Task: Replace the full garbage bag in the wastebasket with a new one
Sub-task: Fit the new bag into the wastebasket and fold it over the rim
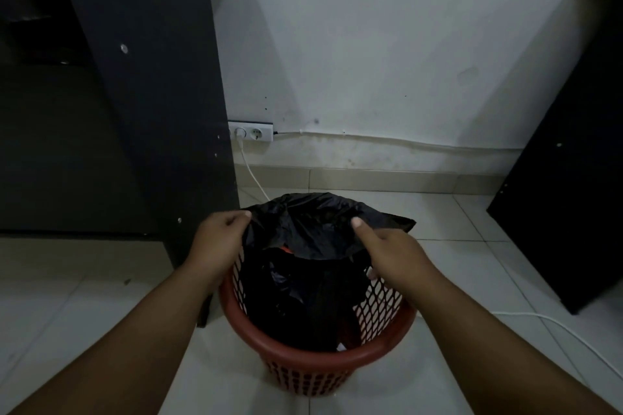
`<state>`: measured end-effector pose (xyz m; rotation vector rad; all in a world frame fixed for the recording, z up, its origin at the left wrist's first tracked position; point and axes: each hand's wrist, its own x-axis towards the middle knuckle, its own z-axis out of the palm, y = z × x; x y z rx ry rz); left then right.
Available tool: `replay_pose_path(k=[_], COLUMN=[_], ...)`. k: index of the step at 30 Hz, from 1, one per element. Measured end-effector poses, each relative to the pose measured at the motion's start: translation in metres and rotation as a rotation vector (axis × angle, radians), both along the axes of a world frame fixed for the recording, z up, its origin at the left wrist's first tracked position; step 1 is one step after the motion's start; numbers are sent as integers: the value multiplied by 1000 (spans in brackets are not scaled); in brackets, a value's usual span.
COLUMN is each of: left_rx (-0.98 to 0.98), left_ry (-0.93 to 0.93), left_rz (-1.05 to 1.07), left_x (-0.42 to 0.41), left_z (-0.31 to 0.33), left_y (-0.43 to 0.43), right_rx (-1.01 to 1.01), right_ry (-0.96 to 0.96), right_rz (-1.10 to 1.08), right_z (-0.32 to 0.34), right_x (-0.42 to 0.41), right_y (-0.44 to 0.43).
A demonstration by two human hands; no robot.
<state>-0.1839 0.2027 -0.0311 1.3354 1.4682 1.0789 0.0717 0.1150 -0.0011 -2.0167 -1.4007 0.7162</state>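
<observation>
A red mesh wastebasket (317,359) stands on the pale tiled floor (472,266), directly below the camera, with a black garbage bag (313,229) inside it and partly lifted out above the far rim. The left hand (220,239) is closed around the bag's left edge, thumb and fingers pinching the plastic just above the basket's left wall. The right hand (391,254) grips the bag's right edge, its thumb pressed on top of the film and its other fingers curled underneath, beside the basket's right wall. Between the two hands the bag's mouth is stretched and folded over, so that it hangs like a flap; a corner of it pokes out to the right past the right hand. Inside the bag only dark crumpled plastic and a small orange-red patch near the centre can be made out; what else it holds cannot be told. A scrap of something white shows at the basket's near inner rim. No writing or brand can be read on the bag or basket. Behind the basket a white power strip (251,134) sits low on the white wall (387,44), with a white cable (253,175) running down from it. Dark furniture panels (151,94) stand to the left and right.
</observation>
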Motion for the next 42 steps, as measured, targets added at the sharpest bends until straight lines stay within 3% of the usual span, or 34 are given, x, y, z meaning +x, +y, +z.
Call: replay_pose_path(k=[6,14,16,19,26,31,36,42], left_rx=[-66,-216,-236,-253,-84,-265,-397,-397], left_ry=[-212,-482,-524,-532,42,102,-25,-388], left_rz=[119,222,243,242,70,-89,-106,130], left_x=[-2,-3,-6,-11,-20,-31,-27,-26], left_z=[13,32,29,26,18,-1,-1,-2], left_y=[-1,7,9,10,-1,-10,-22,-28], right_rx=[168,118,67,24,-124,-288,-305,-91], right_ry=[653,1322,1264,1028,564,508,629,588], right_rz=[-498,-594,-609,-569,-382,-251,-261,-461], right_z=[3,-10,-15,-16,-6,-32,-34,-17], right_x=[35,56,60,65,68,61,54,51], right_y=[1,11,12,11,-5,-16,-30,-46])
